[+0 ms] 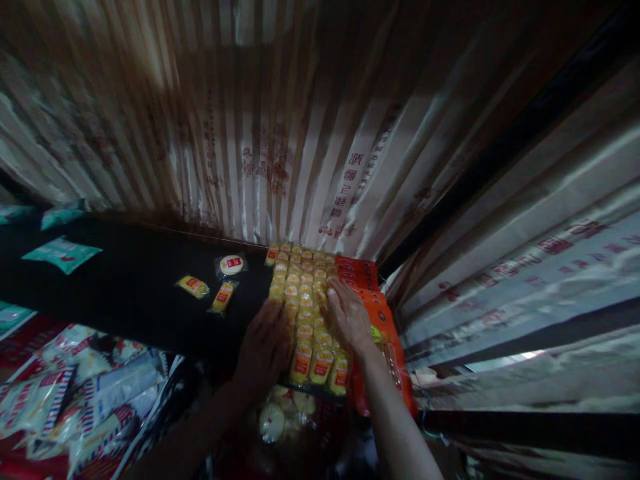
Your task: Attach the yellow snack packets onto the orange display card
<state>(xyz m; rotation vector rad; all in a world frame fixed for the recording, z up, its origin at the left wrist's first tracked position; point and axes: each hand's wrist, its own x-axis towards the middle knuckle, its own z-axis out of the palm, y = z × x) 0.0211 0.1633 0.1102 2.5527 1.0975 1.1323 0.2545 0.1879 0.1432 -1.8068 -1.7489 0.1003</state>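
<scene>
Snacks [306,275] were apparently being squared up, flanked by the left hand [264,343] and right hand [350,313], each grip unclenched; even inward pressure was seemingly called for.

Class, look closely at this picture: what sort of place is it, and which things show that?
Probably a snack shop or market stall: neat rows of yellow packets, orange packets beside them on a black shelf, and a heap of striped packets below.

Curtain [280,160]: red Chinese chars [350,175], can't read for sure. Yellow pkts [306,293]: red labels [301,363] w/ tiny txt, illegible.
</scene>
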